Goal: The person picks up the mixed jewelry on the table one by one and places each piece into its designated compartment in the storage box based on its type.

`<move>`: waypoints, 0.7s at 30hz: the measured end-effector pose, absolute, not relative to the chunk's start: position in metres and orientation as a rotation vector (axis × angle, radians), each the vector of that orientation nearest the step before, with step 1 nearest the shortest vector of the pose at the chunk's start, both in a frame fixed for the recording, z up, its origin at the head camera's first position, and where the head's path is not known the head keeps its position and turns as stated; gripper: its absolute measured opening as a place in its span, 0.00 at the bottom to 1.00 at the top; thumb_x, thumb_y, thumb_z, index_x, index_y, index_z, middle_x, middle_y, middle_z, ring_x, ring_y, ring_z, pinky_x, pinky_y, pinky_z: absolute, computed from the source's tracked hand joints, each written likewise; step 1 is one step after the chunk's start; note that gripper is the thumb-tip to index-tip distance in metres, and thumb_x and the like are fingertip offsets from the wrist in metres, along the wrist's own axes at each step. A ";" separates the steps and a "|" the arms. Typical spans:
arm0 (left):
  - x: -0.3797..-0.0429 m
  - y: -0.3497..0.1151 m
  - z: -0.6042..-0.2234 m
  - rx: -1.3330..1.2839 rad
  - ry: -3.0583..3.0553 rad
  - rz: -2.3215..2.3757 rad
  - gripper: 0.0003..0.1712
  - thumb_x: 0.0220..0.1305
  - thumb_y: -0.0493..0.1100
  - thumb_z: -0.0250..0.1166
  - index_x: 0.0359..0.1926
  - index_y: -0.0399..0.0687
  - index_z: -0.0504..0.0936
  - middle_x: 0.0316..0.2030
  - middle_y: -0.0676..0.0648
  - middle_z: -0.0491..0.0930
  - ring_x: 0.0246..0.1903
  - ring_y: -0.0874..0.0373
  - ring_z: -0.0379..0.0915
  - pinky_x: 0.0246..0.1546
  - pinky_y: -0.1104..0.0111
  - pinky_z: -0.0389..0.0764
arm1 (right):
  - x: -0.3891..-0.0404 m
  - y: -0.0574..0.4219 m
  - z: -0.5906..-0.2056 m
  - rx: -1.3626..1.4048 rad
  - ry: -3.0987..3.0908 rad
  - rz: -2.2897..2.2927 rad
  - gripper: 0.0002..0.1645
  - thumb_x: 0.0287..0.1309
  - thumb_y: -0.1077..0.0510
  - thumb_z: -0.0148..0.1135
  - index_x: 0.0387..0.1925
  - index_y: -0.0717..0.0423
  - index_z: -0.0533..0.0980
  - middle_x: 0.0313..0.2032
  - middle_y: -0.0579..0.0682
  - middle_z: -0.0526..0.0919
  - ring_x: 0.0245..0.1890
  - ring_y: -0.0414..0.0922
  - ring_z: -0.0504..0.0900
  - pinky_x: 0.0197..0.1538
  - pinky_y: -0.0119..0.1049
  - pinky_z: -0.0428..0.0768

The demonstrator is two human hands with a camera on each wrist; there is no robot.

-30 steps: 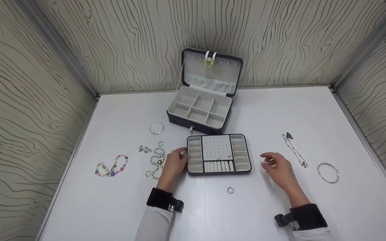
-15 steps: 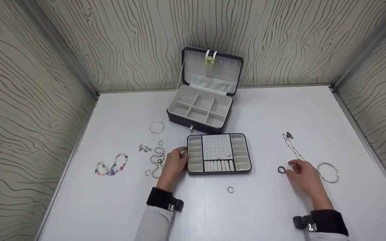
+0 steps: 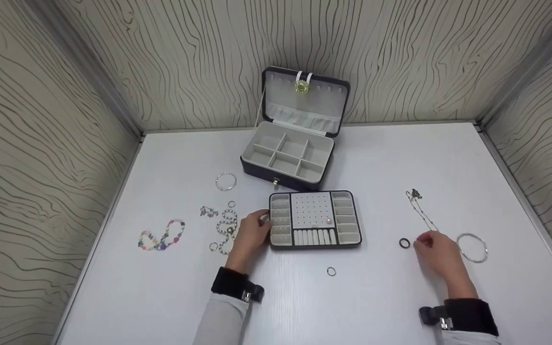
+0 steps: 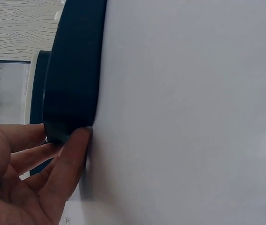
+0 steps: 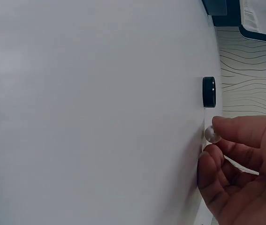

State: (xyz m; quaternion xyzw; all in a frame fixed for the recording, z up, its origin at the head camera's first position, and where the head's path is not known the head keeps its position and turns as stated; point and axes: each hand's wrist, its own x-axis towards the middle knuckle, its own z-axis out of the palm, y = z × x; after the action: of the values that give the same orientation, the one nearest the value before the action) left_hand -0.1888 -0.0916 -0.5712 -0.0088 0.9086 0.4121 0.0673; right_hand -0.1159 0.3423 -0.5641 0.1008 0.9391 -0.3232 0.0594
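Note:
My left hand (image 3: pixel 252 232) grips the left edge of a dark jewelry tray (image 3: pixel 315 246) lying flat on the table. In the left wrist view its thumb and fingers are on either side of the tray's dark wall (image 4: pixel 74 79). A pearl earring (image 3: pixel 328 221) sits in the tray's dotted pad. At the right, my right hand (image 3: pixel 439 254) is low over the table, its thumb and fingertips around a small round pearl earring (image 5: pixel 212 134). Just left of those fingers lies a black ring (image 3: pixel 404 243), apart from them. Part of the earring is hidden by the fingers.
Behind the tray stands an open jewelry box (image 3: pixel 288 160) with compartments. A chain necklace (image 3: pixel 418 207) and silver bangle (image 3: pixel 472 247) lie right. Left are a colourful bead bracelet (image 3: pixel 163 239), a pearl necklace (image 3: pixel 226 225), another bangle (image 3: pixel 225 181). A ring (image 3: pixel 331 271) lies in front.
My right hand has moved right, away from the tray, and down to the small earring beside the black ring, which came into sight. The left hand stays on the tray.

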 end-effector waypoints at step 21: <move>-0.189 -0.092 -0.570 -0.044 2.727 1.211 0.23 0.66 0.42 0.63 0.60 0.41 0.78 0.31 0.48 0.80 0.29 0.57 0.74 0.34 0.62 0.77 | -0.133 0.291 -0.538 0.357 2.735 -1.485 0.18 0.71 0.59 0.53 0.55 0.67 0.74 0.43 0.60 0.84 0.41 0.41 0.85 0.38 0.23 0.77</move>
State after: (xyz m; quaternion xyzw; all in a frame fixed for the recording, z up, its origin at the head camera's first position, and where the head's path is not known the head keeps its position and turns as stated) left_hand -0.1894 -0.0915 -0.5704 -0.0147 0.9110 0.4045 0.0788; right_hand -0.1327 0.2915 -0.5377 0.1139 0.8730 -0.4742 0.0046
